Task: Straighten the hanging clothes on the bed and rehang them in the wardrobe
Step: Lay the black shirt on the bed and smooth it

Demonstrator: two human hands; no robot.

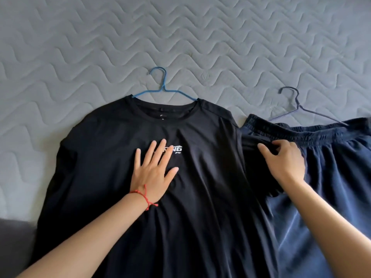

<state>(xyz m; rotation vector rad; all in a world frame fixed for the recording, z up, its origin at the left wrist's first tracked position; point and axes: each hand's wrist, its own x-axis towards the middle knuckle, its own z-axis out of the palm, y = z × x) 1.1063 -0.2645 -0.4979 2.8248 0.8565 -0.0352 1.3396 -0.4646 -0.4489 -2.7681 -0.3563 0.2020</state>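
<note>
A black T-shirt [204,177] with a white chest logo lies face up on the bed, on a blue hanger [160,91] whose hook sticks out of the collar. My left hand [154,171] lies flat on its chest with fingers spread, partly covering the logo. To the right lie navy shorts [331,177] on a dark hanger [297,105], whose lower part is hidden in the waistband. My right hand [285,163] pinches the black shirt's right sleeve where it lies over the edge of the shorts.
The bed is covered by a grey quilted mattress cover [180,37] with a wavy stitch pattern. A dark grey edge [14,237] shows at the lower left corner.
</note>
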